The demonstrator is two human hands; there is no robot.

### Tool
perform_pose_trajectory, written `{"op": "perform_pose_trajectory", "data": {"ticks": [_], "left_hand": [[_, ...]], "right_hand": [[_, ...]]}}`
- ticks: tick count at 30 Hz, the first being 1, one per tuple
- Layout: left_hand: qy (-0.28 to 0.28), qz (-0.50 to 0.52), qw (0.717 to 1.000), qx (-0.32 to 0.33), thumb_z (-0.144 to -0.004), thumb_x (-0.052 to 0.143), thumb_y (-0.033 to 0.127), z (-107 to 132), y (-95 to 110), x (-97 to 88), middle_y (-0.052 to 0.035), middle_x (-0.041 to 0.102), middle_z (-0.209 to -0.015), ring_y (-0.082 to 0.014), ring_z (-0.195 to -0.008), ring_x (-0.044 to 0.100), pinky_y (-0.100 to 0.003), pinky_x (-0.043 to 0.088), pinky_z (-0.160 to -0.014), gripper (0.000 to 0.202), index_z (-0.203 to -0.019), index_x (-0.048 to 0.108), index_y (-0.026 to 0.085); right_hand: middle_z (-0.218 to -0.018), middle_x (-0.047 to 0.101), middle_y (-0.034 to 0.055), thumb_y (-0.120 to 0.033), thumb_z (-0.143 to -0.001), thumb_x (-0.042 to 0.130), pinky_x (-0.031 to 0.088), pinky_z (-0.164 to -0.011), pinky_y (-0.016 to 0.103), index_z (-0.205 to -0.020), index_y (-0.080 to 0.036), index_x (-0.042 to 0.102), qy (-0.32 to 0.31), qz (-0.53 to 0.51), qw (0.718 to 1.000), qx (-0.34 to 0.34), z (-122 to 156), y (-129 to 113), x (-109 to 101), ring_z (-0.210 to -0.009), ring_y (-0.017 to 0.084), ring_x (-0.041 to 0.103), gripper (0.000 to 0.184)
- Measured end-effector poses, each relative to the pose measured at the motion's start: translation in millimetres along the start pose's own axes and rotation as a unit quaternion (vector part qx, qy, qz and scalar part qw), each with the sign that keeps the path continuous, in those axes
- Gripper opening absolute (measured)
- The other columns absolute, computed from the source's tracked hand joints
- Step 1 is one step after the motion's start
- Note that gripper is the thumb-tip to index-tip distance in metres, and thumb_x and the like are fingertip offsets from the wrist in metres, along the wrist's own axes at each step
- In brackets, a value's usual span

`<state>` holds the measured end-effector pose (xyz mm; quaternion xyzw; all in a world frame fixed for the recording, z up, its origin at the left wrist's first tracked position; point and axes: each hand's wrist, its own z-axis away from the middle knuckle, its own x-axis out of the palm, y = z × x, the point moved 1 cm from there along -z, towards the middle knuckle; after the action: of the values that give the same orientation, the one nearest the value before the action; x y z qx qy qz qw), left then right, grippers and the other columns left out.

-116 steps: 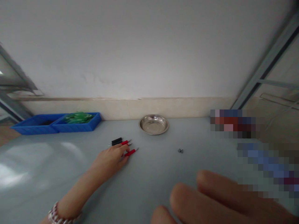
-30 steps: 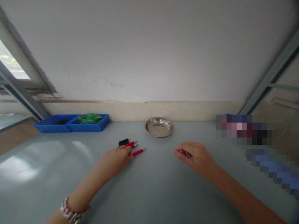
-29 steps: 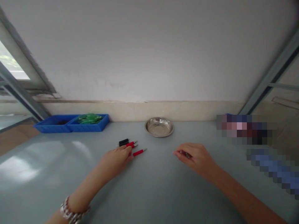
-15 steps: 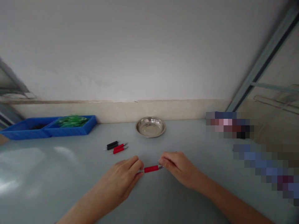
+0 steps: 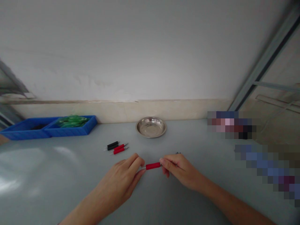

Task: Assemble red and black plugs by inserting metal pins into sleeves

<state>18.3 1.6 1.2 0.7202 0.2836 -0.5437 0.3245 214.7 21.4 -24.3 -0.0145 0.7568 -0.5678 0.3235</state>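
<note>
Between my two hands, a pen [image 5: 153, 166] with a red grip is held nearly level above the grey table. My left hand [image 5: 127, 173] pinches its clear end between thumb and fingers. The fingers of my right hand [image 5: 179, 168] are closed on the opposite end, hiding its tip. A small dark tip [image 5: 178, 153] of something pokes out behind the right hand; I cannot make out what it belongs to. Beyond my left hand lie red pen parts [image 5: 119, 151] and black pen parts [image 5: 112, 145], side by side.
A round metal dish [image 5: 151, 127] stands at the back by the wall. Two joined blue trays [image 5: 70, 132] sit at the back left, one with green pieces [image 5: 73, 121], the other with dark ones [image 5: 38, 127]. Blurred-out shapes [image 5: 231, 123] are at the right edge.
The pen has risen slightly and shifted a little right. My right fingers have slid onto the metal end, covering more of it, and a dark tip now shows behind that hand.
</note>
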Motion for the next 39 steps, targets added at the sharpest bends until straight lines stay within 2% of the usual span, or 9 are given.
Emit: {"op": "perform_pose_trajectory", "data": {"ticks": [8,16,22,39], "left_hand": [[0.013,-0.003,1.000,-0.011,-0.090,0.028,0.031,-0.4,0.3,-2.5,-0.0030,0.054,-0.080,-0.0160,-0.070,0.055,-0.028,0.046,-0.063,0.024,-0.087,0.049,0.020],[0.015,-0.007,1.000,0.003,-0.090,0.029,0.030,-1.7,-1.7,-1.4,-0.0031,0.051,-0.078,-0.0136,-0.066,0.052,-0.024,0.044,-0.059,0.028,-0.082,0.052,0.019],[0.019,-0.003,1.000,0.005,-0.090,0.033,0.031,1.1,-4.6,-2.2,-0.0032,0.051,-0.081,-0.0147,-0.068,0.051,-0.027,0.044,-0.062,0.025,-0.086,0.054,0.020],[0.005,-0.002,1.000,0.025,-0.091,0.029,0.029,-1.7,-4.3,-1.5,-0.0017,0.053,-0.067,-0.0144,-0.062,0.051,-0.024,0.039,-0.056,0.029,-0.079,0.053,0.018]], "right_hand": [[-0.051,0.048,-0.0019,-0.050,-0.087,0.033,0.033,-0.051,0.021,-0.058,-0.015,0.051,0.001,-0.062,0.998,0.016,-1.3,4.1,0.3,-0.049,0.009,0.044,0.049],[-0.050,0.048,-0.0021,-0.051,-0.087,0.033,0.034,-0.051,0.021,-0.057,-0.016,0.049,0.001,-0.060,0.998,0.020,-1.3,2.8,0.5,-0.049,0.009,0.044,0.049],[-0.050,0.048,-0.0020,-0.050,-0.087,0.033,0.034,-0.052,0.021,-0.055,-0.016,0.048,0.004,-0.061,0.998,0.003,-1.4,2.0,-0.2,-0.049,0.009,0.044,0.049],[-0.055,0.048,-0.0026,-0.033,-0.089,0.035,0.033,-0.053,0.019,-0.060,-0.016,0.047,0.018,0.005,1.000,-0.007,0.6,-2.1,2.7,-0.053,0.009,0.045,0.036]]}}
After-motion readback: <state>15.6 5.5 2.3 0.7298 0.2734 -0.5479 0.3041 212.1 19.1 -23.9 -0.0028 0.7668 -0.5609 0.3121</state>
